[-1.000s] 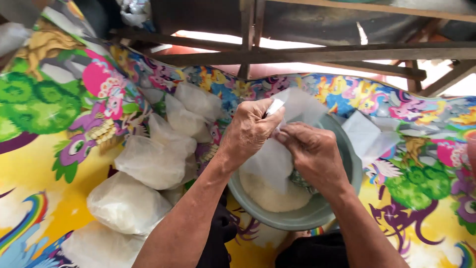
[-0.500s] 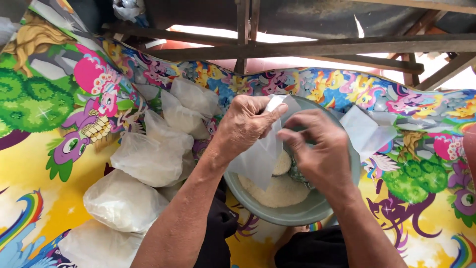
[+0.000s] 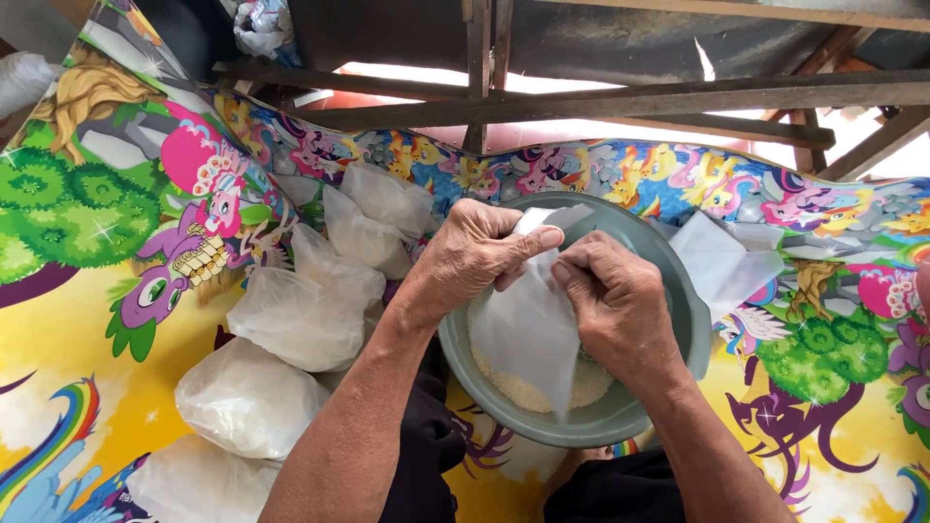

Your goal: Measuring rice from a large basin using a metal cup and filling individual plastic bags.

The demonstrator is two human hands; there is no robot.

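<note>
Plastic bag (image 3: 528, 334), thin and clear, is held open-mouthed over a grey-green basin (image 3: 678, 291) in which pale grain (image 3: 523, 387) lies. Its top edge is pinched by the left hand (image 3: 475, 254) between thumb and fingers, and by the closed fingers of the right hand (image 3: 615, 300). Since the earlier frame the hands have been drawn closer together at the bag's mouth. Filled white bags (image 3: 310, 315) are heaped along the colourful cartoon mat (image 3: 87, 387) at its left side; loose empty bags (image 3: 722, 261) lie beyond the basin's right rim.
</note>
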